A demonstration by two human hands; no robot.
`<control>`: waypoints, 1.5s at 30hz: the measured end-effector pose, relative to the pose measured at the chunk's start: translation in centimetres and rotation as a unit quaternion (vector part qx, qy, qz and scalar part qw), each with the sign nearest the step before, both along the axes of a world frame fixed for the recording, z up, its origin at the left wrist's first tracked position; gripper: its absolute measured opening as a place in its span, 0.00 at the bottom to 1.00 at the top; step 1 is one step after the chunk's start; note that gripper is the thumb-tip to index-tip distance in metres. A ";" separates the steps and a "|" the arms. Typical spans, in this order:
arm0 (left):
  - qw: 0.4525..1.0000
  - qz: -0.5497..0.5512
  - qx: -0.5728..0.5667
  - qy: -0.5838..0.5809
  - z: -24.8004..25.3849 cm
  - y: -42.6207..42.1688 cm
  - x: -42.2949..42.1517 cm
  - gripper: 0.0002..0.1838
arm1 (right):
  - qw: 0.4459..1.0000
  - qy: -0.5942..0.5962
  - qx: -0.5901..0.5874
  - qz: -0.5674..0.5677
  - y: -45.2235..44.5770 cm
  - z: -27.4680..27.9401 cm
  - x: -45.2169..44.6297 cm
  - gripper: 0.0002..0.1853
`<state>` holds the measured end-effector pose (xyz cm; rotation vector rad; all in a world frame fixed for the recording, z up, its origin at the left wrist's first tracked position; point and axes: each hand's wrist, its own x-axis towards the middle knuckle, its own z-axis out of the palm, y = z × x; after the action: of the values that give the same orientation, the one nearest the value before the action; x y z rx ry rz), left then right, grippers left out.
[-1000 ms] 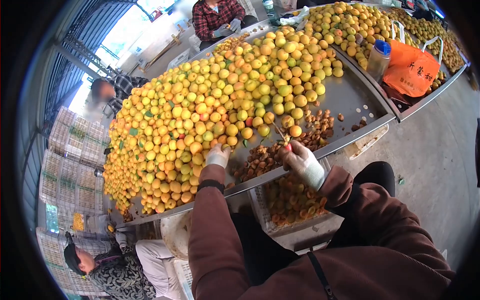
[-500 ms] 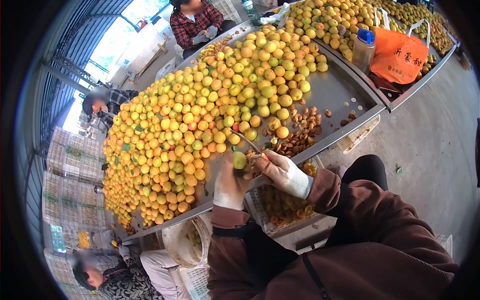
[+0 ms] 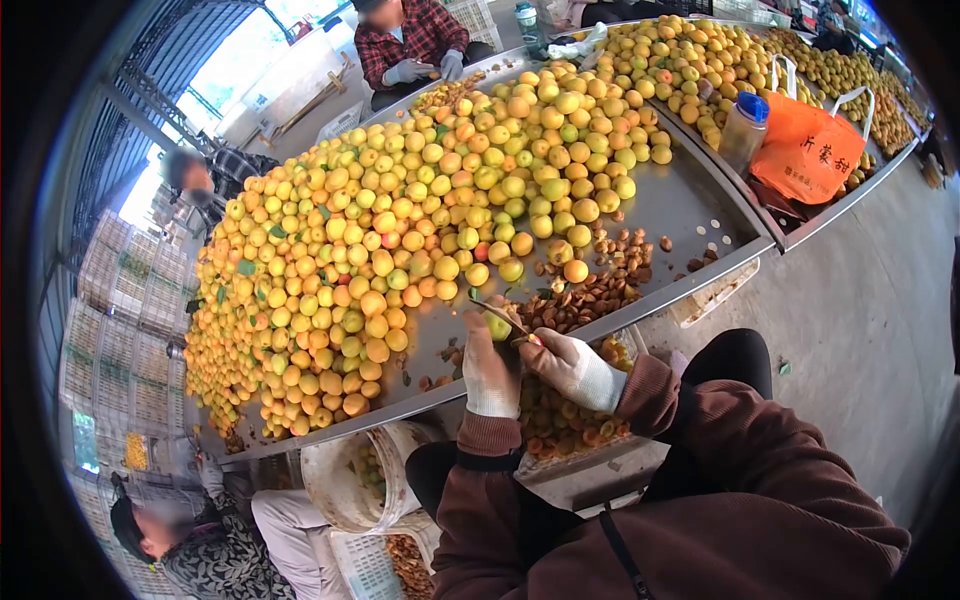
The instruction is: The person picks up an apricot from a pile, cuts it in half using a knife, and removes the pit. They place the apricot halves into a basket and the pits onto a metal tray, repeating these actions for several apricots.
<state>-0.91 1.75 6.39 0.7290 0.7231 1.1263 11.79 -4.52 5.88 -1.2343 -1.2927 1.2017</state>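
Observation:
My left hand, in a pale glove, is closed around a greenish-yellow apricot just above the table's near edge. In my gloved right hand is a small knife, its thin dark blade lying across the top of the apricot. How deep the blade sits, I cannot tell. Beyond both hands spreads a large heap of yellow-orange apricots. Brown apricot pits lie scattered on the metal right past my right hand. Under the table edge, a crate holds cut apricot halves.
The metal table has a raised rim along my side. A blue-capped bottle and an orange bag stand at the right. A white bucket is below left. Several other people sit around the table, one in a checked shirt.
The knife blade has come down from above the apricot to lie across it. My left hand now sits nearer the right hand. The view has shifted slightly.

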 end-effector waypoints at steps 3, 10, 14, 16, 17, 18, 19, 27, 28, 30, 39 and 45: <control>0.999 0.033 0.011 0.021 -0.1 -0.2 0.1 0.36 | 1.000 0.001 0.006 -0.011 0.5 -1.4 -0.8 0.26; 0.999 0.051 0.017 -0.007 -1.5 0.1 0.7 0.34 | 0.997 -0.016 0.030 -0.067 1.1 -2.7 -2.8 0.25; 0.997 0.075 0.007 0.003 -1.8 -0.2 0.5 0.30 | 0.996 -0.043 -0.001 -0.077 1.3 -3.4 -3.4 0.24; 0.998 0.061 0.032 0.006 -1.8 0.3 0.2 0.28 | 0.995 -0.061 0.010 -0.081 1.6 -2.8 -2.9 0.22; 0.983 0.076 0.120 0.113 -1.3 0.5 0.2 0.26 | 0.994 -0.084 0.013 -0.064 1.8 -1.8 -2.2 0.21; 0.950 0.088 0.204 0.218 -0.8 0.6 0.1 0.24 | 0.993 -0.105 0.015 -0.048 1.9 -1.0 -1.7 0.20; 0.936 0.075 0.245 0.242 -0.3 0.3 -0.3 0.23 | 0.993 -0.099 0.030 -0.051 1.9 -0.5 -1.7 0.18; 0.991 0.049 0.047 0.118 -0.1 -0.6 0.1 0.32 | 0.986 -0.133 0.079 -0.063 1.9 -2.5 -2.0 0.22; 0.996 0.042 0.013 0.081 -0.6 -0.4 0.2 0.32 | 0.983 -0.156 0.078 -0.058 2.0 -2.8 -1.8 0.21; 0.998 0.033 -0.021 0.044 -0.6 -0.5 0.3 0.32 | 0.980 -0.178 0.077 -0.053 2.2 -3.3 -1.7 0.19; 0.973 0.056 0.157 0.162 -0.8 0.1 -1.1 0.30 | 0.984 -0.145 0.102 -0.033 1.9 -1.9 -1.4 0.18; 0.997 0.050 0.049 -0.011 -1.9 0.5 -0.9 0.24 | 0.984 -0.148 0.093 -0.025 2.5 -2.1 -1.2 0.18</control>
<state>-1.79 2.27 4.47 0.7692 0.6948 1.2656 10.54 -2.01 3.80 -1.3331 -1.5442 0.8615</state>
